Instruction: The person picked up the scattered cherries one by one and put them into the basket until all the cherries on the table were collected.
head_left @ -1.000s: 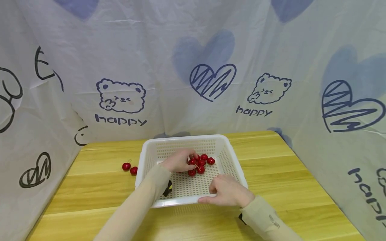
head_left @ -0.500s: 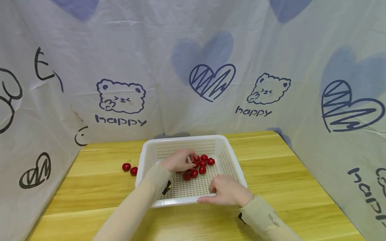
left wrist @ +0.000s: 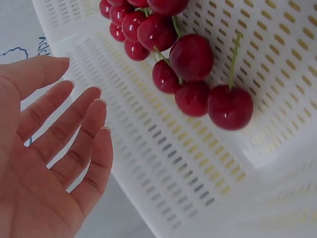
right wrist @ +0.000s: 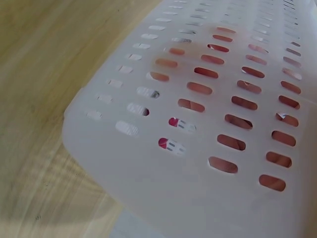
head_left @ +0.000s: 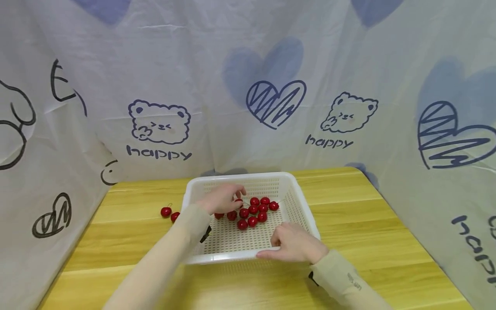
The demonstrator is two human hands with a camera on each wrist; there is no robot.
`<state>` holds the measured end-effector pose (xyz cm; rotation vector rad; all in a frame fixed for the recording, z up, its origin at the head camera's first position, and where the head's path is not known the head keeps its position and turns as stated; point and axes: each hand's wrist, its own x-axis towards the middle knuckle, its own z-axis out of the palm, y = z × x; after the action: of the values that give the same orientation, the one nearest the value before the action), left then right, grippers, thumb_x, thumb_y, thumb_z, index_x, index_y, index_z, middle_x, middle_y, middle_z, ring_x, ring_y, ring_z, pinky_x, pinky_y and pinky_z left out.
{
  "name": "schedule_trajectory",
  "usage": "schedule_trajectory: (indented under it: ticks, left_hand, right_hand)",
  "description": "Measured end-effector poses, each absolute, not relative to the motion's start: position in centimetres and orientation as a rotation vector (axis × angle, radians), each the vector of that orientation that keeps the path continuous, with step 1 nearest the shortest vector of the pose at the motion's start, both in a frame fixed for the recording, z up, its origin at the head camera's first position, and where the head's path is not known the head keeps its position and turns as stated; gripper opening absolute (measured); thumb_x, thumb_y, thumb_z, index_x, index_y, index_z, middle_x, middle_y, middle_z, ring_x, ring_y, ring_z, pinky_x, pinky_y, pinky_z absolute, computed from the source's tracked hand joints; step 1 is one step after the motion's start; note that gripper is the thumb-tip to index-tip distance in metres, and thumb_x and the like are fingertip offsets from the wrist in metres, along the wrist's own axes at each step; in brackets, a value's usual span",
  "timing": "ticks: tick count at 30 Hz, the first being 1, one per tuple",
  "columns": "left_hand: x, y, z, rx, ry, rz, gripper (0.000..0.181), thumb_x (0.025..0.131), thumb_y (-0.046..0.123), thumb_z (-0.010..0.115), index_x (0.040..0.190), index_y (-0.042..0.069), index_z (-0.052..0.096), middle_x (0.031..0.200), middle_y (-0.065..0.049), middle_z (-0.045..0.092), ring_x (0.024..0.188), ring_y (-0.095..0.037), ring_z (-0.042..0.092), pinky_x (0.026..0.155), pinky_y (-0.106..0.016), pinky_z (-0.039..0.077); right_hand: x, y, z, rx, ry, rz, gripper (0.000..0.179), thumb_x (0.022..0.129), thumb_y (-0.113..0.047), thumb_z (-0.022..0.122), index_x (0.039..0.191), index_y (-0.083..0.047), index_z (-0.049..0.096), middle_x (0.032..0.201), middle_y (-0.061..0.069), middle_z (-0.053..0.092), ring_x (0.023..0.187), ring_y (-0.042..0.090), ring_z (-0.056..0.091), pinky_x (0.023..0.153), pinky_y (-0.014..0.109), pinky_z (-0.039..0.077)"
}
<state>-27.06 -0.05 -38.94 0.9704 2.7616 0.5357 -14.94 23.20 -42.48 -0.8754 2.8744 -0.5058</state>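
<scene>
A white perforated basket point(head_left: 221, 257) stands on the table with several red cherries point(head_left: 253, 209) spread over its floor. My left hand point(head_left: 222, 199) hovers over the basket's back left part, close above the cherries. In the left wrist view its fingers point(left wrist: 91, 126) are loosely extended with nothing between them, and a stemmed cherry point(left wrist: 230, 108) lies apart from the hand. With thumb outside and fingers inside, my right hand point(head_left: 296, 243) grips the basket's front rim near the right corner. In the right wrist view parts of that hand show through slots in the basket wall point(right wrist: 198, 198).
Two cherries point(head_left: 165, 212) lie on the wooden table point(head_left: 128, 249) just left of the basket. Behind and along both sides hangs a pale curtain point(head_left: 217, 86) printed with hearts and bears.
My left hand has drawn back a little to the left, and the bunched cherries are now spread wider, toward the front and left. The right hand keeps its grip on the rim.
</scene>
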Motion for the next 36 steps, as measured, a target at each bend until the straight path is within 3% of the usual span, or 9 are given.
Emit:
schedule_trajectory:
  ticks: [7, 17, 25, 36]
  left_hand:
    - [-27.0, -1.4, -37.5, 0.967, 2.791, 0.503, 0.029, 0.096, 0.020, 0.066, 0.123, 0.008, 0.064, 0.118, -0.013, 0.070, 0.104, -0.025, 0.067, 0.092, -0.041, 0.054]
    - [-27.4, -4.0, -35.6, 0.973, 2.912, 0.469, 0.027, 0.096, 0.020, 0.063, 0.121, 0.010, 0.066, 0.115, -0.010, 0.071, 0.102, -0.026, 0.067, 0.090, -0.042, 0.055]
    - [-27.5, -7.3, -35.6, 0.926, 3.075, 0.616, 0.030, 0.095, 0.011, 0.061, 0.124, 0.003, 0.064, 0.122, -0.017, 0.070, 0.106, -0.033, 0.067, 0.093, -0.048, 0.054]
    - [-26.5, -12.5, -38.0, 0.674, 3.200, 0.660, 0.041, 0.097, 0.011, 0.054, 0.137, 0.002, 0.055, 0.141, -0.020, 0.057, 0.132, -0.042, 0.053, 0.110, -0.058, 0.042]
  right_hand:
    - [-15.1, 23.2, -42.3, -0.857, 2.861, -0.508, 0.064, 0.086, -0.072, 0.060, 0.049, -0.028, 0.031, 0.047, -0.017, 0.019, 0.046, 0.000, 0.017, 0.046, 0.019, 0.020]
    - [-15.6, 23.7, -42.6, -0.866, 2.888, -0.503, 0.066, 0.085, -0.074, 0.060, 0.050, -0.028, 0.028, 0.048, -0.017, 0.016, 0.047, -0.001, 0.015, 0.047, 0.019, 0.019]
    - [-16.0, 24.8, -42.5, -0.863, 2.880, -0.525, 0.066, 0.086, -0.073, 0.060, 0.052, -0.028, 0.025, 0.050, -0.017, 0.014, 0.048, -0.001, 0.013, 0.048, 0.019, 0.017]
    - [-16.2, 26.3, -42.7, -0.904, 2.898, -0.500, 0.064, 0.087, -0.071, 0.060, 0.051, -0.030, 0.027, 0.048, -0.019, 0.016, 0.046, -0.003, 0.013, 0.047, 0.019, 0.018]
